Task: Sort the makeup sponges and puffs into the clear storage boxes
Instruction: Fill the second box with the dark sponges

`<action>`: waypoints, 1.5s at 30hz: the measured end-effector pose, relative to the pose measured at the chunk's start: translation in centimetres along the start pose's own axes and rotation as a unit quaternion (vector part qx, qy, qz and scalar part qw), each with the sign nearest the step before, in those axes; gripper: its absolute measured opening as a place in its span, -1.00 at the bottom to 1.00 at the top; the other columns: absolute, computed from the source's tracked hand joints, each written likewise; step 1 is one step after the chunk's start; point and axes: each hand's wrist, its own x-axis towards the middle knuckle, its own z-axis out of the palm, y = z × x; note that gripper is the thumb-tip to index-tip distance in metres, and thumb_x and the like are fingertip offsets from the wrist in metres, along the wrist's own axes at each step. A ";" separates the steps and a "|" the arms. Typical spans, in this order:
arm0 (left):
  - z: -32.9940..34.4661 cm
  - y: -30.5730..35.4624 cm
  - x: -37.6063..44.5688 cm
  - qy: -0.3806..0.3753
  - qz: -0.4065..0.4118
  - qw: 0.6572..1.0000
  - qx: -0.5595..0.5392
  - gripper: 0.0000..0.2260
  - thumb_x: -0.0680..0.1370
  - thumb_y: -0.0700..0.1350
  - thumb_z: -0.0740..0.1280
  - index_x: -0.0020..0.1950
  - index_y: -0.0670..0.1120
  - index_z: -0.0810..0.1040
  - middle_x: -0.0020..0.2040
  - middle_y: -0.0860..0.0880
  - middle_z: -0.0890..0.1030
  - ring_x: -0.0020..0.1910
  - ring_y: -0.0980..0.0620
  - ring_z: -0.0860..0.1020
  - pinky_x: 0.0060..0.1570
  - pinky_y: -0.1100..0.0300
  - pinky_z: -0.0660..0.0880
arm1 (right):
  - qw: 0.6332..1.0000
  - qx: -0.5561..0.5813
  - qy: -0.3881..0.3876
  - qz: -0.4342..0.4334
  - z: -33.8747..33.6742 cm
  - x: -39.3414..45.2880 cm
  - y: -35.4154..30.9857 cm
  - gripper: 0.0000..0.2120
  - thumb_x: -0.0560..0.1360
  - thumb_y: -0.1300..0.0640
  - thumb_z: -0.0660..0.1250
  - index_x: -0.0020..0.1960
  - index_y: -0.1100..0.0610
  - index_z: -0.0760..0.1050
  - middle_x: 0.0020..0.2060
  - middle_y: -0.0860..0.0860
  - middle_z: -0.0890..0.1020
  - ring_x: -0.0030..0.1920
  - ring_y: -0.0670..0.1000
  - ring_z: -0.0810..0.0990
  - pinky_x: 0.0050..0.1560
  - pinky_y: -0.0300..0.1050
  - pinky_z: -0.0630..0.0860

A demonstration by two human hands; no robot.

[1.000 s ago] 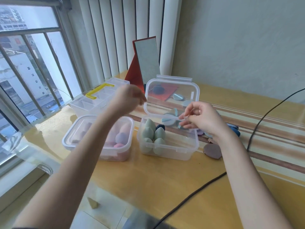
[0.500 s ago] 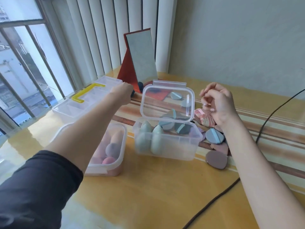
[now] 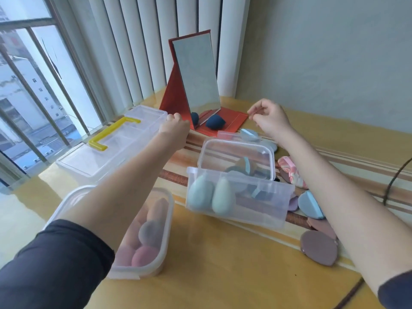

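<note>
The left hand (image 3: 176, 127) reaches far across the table (image 3: 223, 275), fingers curled, beside the red folding mirror (image 3: 196, 74) and short of the dark blue sponge (image 3: 215, 122) on its base; whether it holds anything I cannot tell; the right hand (image 3: 270, 120) hovers right of the mirror with fingers curled, apparently empty. The near-left clear box (image 3: 156, 269) holds pink and mauve sponges (image 3: 145, 256); the hinged-lid box (image 3: 263, 216) to its right holds pale green egg sponges (image 3: 221, 197); loose puffs (image 3: 318, 249) lie right of it; a yellow-handled case (image 3: 107, 152) sits far left.
</note>
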 end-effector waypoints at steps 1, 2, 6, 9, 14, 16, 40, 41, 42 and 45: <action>0.0 0.0 0.2 -0.002 -0.004 1.000 0.003 -0.66 0.52 -0.32 0.20 0.30 -0.24 0.38 0.18 -0.25 0.37 0.13 -0.21 0.41 -0.02 0.06 0.41 | 0.999 -0.032 -0.026 -0.029 0.5 0.6 -0.1 -0.74 0.47 0.35 0.21 -0.07 0.03 0.53 -0.04 0.04 0.61 -0.07 0.01 0.55 -0.03 -0.12 0.50; -0.1 0.0 0.3 -0.003 -0.009 1.000 0.007 -0.66 0.52 -0.33 0.21 0.31 -0.25 0.37 0.18 -0.24 0.38 0.13 -0.20 0.42 -0.02 0.07 0.42 | 0.995 -0.064 -0.062 -0.046 1.0 1.3 -0.2 -0.72 0.50 0.33 0.22 0.07 0.03 0.53 0.07 0.03 0.59 0.01 0.01 0.53 0.03 -0.13 0.46; -0.2 0.3 0.7 -0.018 -0.035 0.999 0.038 -0.66 0.53 -0.35 0.22 0.31 -0.29 0.39 0.19 -0.22 0.35 0.14 -0.15 0.45 -0.12 0.14 0.38 | 0.965 -0.148 -0.203 -0.081 3.8 3.6 -0.8 -0.56 0.58 0.28 0.20 0.41 -0.02 0.36 0.43 -0.01 0.37 0.37 0.04 0.37 0.33 -0.09 0.34; -0.3 0.7 0.9 -0.015 -0.041 0.997 0.060 -0.63 0.52 -0.35 0.25 0.34 -0.29 0.36 0.20 -0.20 0.35 0.17 -0.13 0.41 -0.10 0.17 0.35 | 0.930 -0.238 -0.264 -0.095 5.7 5.0 -0.7 -0.53 0.60 0.23 0.18 0.47 -0.04 0.30 0.46 -0.01 0.35 0.44 0.06 0.32 0.42 -0.03 0.28; -0.4 0.5 1.1 0.026 -0.037 0.998 0.050 -0.69 0.50 -0.34 0.29 0.25 -0.24 0.46 0.18 -0.19 0.40 0.16 -0.13 0.39 -0.08 0.18 0.34 | 0.922 -0.301 -0.223 -0.095 7.6 5.5 -0.3 -0.45 0.53 0.17 0.36 0.48 0.06 0.30 0.40 0.12 0.35 0.38 0.17 0.34 0.38 0.03 0.32; -0.6 0.4 0.9 0.071 -0.023 0.997 0.031 -0.72 0.48 -0.29 0.34 0.18 -0.21 0.50 0.15 -0.17 0.41 0.15 -0.13 0.37 -0.09 0.17 0.32 | 0.924 -0.309 -0.204 -0.094 7.7 5.5 -0.2 -0.52 0.46 0.16 0.44 0.35 0.11 0.44 0.26 0.16 0.39 0.25 0.19 0.42 0.25 -0.01 0.40; -10.5 6.2 -9.7 0.081 -0.019 0.749 -0.657 -0.76 0.36 -0.24 0.42 -0.12 -0.16 0.36 -0.22 -0.08 0.46 -0.33 -0.01 0.52 -0.33 0.08 0.64 | 0.999 -0.028 -0.029 0.009 -6.7 -7.2 -1.5 -0.87 0.56 0.31 0.28 -0.05 0.14 0.56 -0.08 0.10 0.63 -0.33 -0.01 0.61 -0.18 0.01 0.62; -10.3 6.2 -10.6 0.105 -0.003 0.772 -0.627 -0.75 0.33 -0.24 0.43 -0.12 -0.17 0.37 -0.24 -0.07 0.48 -0.35 0.00 0.52 -0.29 0.03 0.64 | 0.999 -0.029 -0.017 0.021 -7.4 -7.9 -0.8 -0.86 0.56 0.32 0.27 -0.04 0.14 0.56 -0.07 0.10 0.63 -0.32 -0.01 0.60 -0.15 0.02 0.62; -10.0 6.1 -11.4 0.124 0.012 0.794 -0.595 -0.73 0.31 -0.23 0.44 -0.14 -0.18 0.37 -0.25 -0.06 0.49 -0.34 0.01 0.50 -0.28 0.04 0.60 | 0.999 -0.030 -0.005 0.028 -8.1 -8.5 -0.2 -0.85 0.56 0.33 0.26 -0.05 0.13 0.56 -0.07 0.10 0.63 -0.30 -0.01 0.60 -0.14 0.02 0.61; -9.4 6.4 -13.5 0.155 0.054 0.847 -0.506 -0.69 0.25 -0.20 0.46 -0.20 -0.14 0.34 -0.16 -0.14 0.50 -0.24 -0.02 0.41 -0.28 0.14 0.37 | 0.997 -0.061 0.047 0.029 -9.8 -10.0 1.8 -0.76 0.53 0.34 0.27 -0.15 0.03 0.56 -0.14 -0.02 0.62 -0.10 0.05 0.59 -0.01 0.05 0.59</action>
